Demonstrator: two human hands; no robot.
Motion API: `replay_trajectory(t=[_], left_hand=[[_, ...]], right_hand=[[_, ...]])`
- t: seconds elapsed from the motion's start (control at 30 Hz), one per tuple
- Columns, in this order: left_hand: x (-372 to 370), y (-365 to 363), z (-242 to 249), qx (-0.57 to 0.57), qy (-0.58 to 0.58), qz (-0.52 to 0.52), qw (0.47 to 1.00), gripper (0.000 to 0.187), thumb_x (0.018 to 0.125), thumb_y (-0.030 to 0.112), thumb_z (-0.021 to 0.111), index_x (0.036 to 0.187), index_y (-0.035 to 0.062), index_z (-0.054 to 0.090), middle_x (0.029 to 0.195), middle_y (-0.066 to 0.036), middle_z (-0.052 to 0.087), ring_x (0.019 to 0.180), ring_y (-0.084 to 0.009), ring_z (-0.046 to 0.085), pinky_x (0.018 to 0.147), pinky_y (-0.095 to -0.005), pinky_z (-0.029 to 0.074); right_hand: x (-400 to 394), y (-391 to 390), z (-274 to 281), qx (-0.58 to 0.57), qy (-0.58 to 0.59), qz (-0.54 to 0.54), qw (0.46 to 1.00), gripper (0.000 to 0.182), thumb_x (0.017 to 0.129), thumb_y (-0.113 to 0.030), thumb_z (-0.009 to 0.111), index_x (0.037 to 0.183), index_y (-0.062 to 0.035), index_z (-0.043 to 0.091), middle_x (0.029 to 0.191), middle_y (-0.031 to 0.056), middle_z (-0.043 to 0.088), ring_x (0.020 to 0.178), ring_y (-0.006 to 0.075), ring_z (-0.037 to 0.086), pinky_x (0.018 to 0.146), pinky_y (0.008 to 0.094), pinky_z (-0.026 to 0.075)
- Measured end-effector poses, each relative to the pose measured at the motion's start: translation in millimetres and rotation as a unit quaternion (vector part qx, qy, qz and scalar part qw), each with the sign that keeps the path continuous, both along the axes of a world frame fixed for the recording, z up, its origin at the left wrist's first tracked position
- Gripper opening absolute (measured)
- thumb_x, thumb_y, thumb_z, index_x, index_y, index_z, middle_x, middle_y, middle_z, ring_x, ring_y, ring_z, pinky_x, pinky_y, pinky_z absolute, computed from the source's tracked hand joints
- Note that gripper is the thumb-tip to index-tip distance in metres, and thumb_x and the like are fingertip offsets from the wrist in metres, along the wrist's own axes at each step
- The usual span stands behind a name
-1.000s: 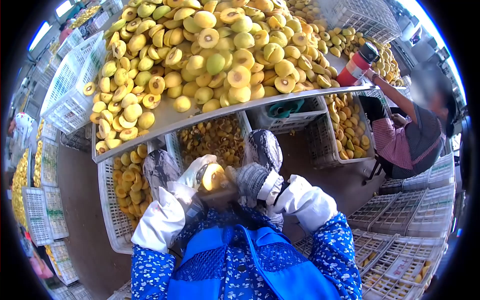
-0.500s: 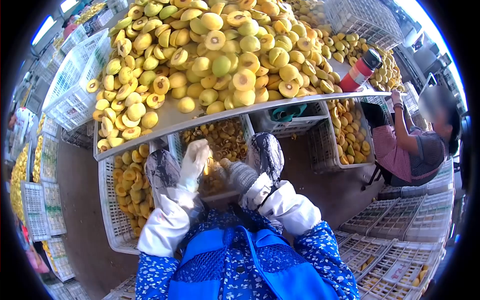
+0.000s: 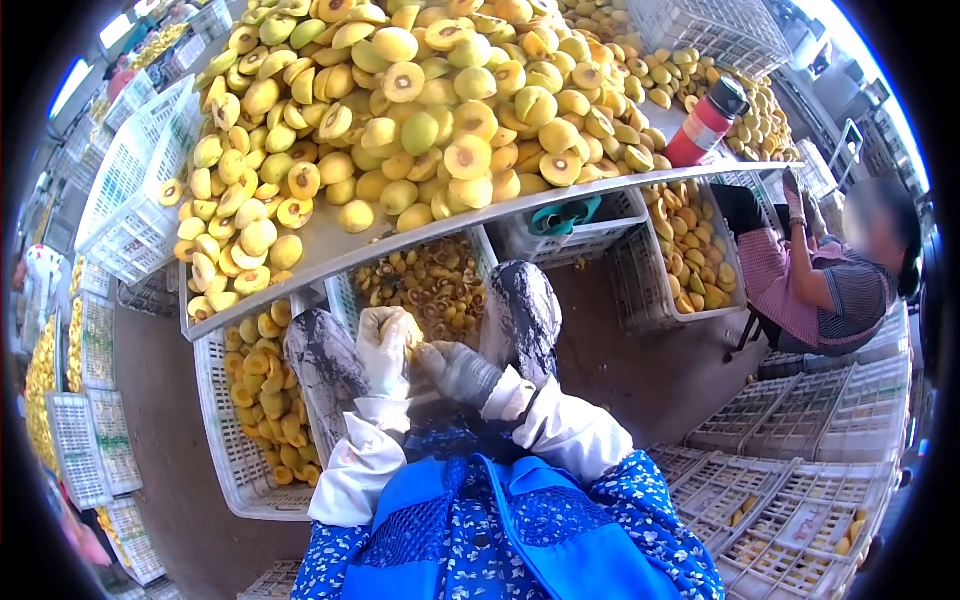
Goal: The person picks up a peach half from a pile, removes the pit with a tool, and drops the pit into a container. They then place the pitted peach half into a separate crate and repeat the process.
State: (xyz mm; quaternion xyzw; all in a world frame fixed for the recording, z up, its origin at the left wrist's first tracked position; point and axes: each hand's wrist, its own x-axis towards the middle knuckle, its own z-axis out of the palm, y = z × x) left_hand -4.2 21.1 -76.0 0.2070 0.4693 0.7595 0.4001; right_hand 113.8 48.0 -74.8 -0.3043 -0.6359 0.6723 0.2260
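Observation:
My left hand (image 3: 386, 348), in a pale glove, is closed around a halved yellow fruit that looks like a peach half; only a sliver shows between the fingers. Against it, my right hand (image 3: 458, 370) in a grey knitted glove is also closed, and what it grips, if anything, is hidden. Both hands meet above my lap, between my knees. Just beyond them, below the table edge, a crate (image 3: 484, 250) holds brownish-yellow fruit scraps (image 3: 425, 280). A large heap of peach halves (image 3: 440, 110) lies on the metal table.
The table's metal rim (image 3: 480, 216) crosses in front of me. A crate of peach halves (image 3: 262, 385) stands at my left, another (image 3: 690, 250) under the table at right. A red bottle (image 3: 706, 125) stands on the table. A person (image 3: 835, 270) sits at right, near stacked crates (image 3: 800, 510).
My hands have come together, the right closing in against the left. The yellow piece visible between them earlier is now mostly covered. The view has shifted slightly.

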Motion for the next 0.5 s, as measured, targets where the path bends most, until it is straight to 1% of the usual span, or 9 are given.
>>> replay_trajectory(t=[0.03,0.1,0.2,0.27,0.3,0.4,0.43,0.47,0.5], left_hand=[[-4,-1,-4,-0.008,-0.004,-0.022,1.0,0.007,0.084,0.004,0.058,0.087,0.0018,0.052,0.071,-0.005,0.056,0.059,-0.0104,0.053,0.055,-0.0235,0.044],[-8,-1,12,-0.012,-0.036,-0.071,0.997,0.007,0.085,0.006,0.058,0.086,0.0014,0.054,0.073,-0.007,0.059,0.061,-0.0111,0.055,0.055,-0.0234,0.045],[-17,3,19,-0.029,-0.045,-0.125,0.991,0.009,0.086,0.01,0.058,0.085,0.0017,0.056,0.076,-0.009,0.062,0.061,-0.0117,0.057,0.055,-0.0227,0.045],[-22,9,23,-0.068,-0.04,-0.138,0.987,0.01,0.086,0.012,0.059,0.085,0.0023,0.056,0.074,-0.008,0.062,0.059,-0.0113,0.057,0.054,-0.0226,0.045],[-20,13,22,-0.077,-0.052,-0.104,0.99,0.013,0.087,0.016,0.06,0.084,0.0036,0.056,0.07,-0.006,0.061,0.056,-0.0096,0.055,0.052,-0.0212,0.044],[1,15,33,-0.081,0.078,0.094,0.989,0.015,0.088,0.018,0.06,0.083,0.0046,0.056,0.066,-0.004,0.058,0.054,-0.0074,0.052,0.051,-0.02,0.042],[-1,14,17,-0.072,0.029,0.08,0.994,0.016,0.088,0.019,0.059,0.082,0.005,0.054,0.066,-0.002,0.056,0.054,-0.0052,0.049,0.05,-0.0191,0.04],[6,14,16,-0.062,-0.011,0.109,0.992,0.014,0.087,0.016,0.06,0.082,0.0048,0.053,0.068,-0.001,0.055,0.056,-0.0053,0.049,0.051,-0.0195,0.039],[7,13,11,-0.055,0.008,0.1,0.993,0.012,0.087,0.013,0.06,0.083,0.0042,0.054,0.069,-0.002,0.055,0.056,-0.0058,0.049,0.051,-0.0197,0.04]], right_hand=[[4,3,8,-0.087,-0.043,0.032,0.995,0.039,0.094,-0.039,0.042,0.089,-0.0047,0.061,0.071,0.0078,0.059,0.061,0.021,0.057,0.052,0.0335,0.045],[13,17,48,-0.258,-0.127,0.099,0.953,0.045,0.093,-0.046,0.042,0.081,-0.0057,0.058,0.067,0.0051,0.056,0.048,0.0152,0.052,0.042,0.0298,0.04],[19,19,52,-0.304,-0.086,0.126,0.94,0.04,0.095,-0.042,0.041,0.096,-0.0075,0.062,0.067,0.0038,0.058,0.049,0.0189,0.055,0.031,0.0302,0.035],[13,16,39,-0.368,0.0,0.092,0.925,0.039,0.095,-0.042,0.04,0.097,-0.0075,0.06,0.065,0.0033,0.057,0.048,0.0183,0.054,0.031,0.0301,0.035],[7,13,27,-0.398,0.042,0.075,0.914,0.039,0.096,-0.041,0.04,0.097,-0.0075,0.06,0.064,0.003,0.057,0.047,0.0181,0.053,0.031,0.0301,0.036],[-11,5,-6,-0.477,0.169,0.027,0.862,0.038,0.096,-0.04,0.039,0.099,-0.0076,0.058,0.06,0.0023,0.055,0.044,0.0172,0.052,0.032,0.0299,0.036],[-13,3,-10,-0.312,0.082,0.023,0.946,0.036,0.096,-0.039,0.039,0.096,-0.0073,0.056,0.06,0.0037,0.055,0.044,0.0193,0.052,0.033,0.0308,0.037],[-16,0,-10,-0.143,-0.033,0.007,0.989,0.034,0.095,-0.038,0.04,0.093,-0.007,0.054,0.059,0.005,0.055,0.043,0.0214,0.052,0.035,0.0317,0.038],[-16,-2,-8,-0.148,-0.051,-0.005,0.988,0.04,0.093,-0.044,0.038,0.085,-0.0072,0.054,0.056,0.0055,0.053,0.041,0.0202,0.05,0.035,0.0313,0.037]])
